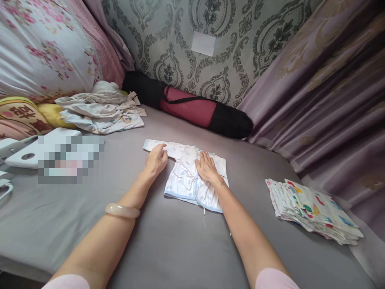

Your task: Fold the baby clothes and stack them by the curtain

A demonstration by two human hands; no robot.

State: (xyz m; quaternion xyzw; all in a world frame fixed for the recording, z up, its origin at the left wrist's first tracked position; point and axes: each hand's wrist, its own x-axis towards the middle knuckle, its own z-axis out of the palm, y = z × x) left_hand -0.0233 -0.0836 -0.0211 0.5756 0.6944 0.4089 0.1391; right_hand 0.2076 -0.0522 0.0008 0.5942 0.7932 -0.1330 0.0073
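Note:
A small white baby shirt (pixel 183 176) with pale blue trim and a faint print lies flat on the grey sheet. Its left sleeve stretches out to the side; on the right no sleeve sticks out. Over the outstretched sleeve is my left hand (pixel 157 159), its fingers curled in and closed on the cloth, the fingertips partly hidden. My right hand (pixel 207 167) rests flat on the shirt's right half, fingers extended. Thin ties lie across the front, and a loose string hangs past the lower hem.
A stack of folded baby clothes (pixel 319 212) lies at the right by the purple curtain (pixel 288 100). Along the wall is a black and red long bag (pixel 189 106). Crumpled clothes (pixel 104 108), a pillow (pixel 48 48) and a white plastic object (pixel 27 154) are at the left.

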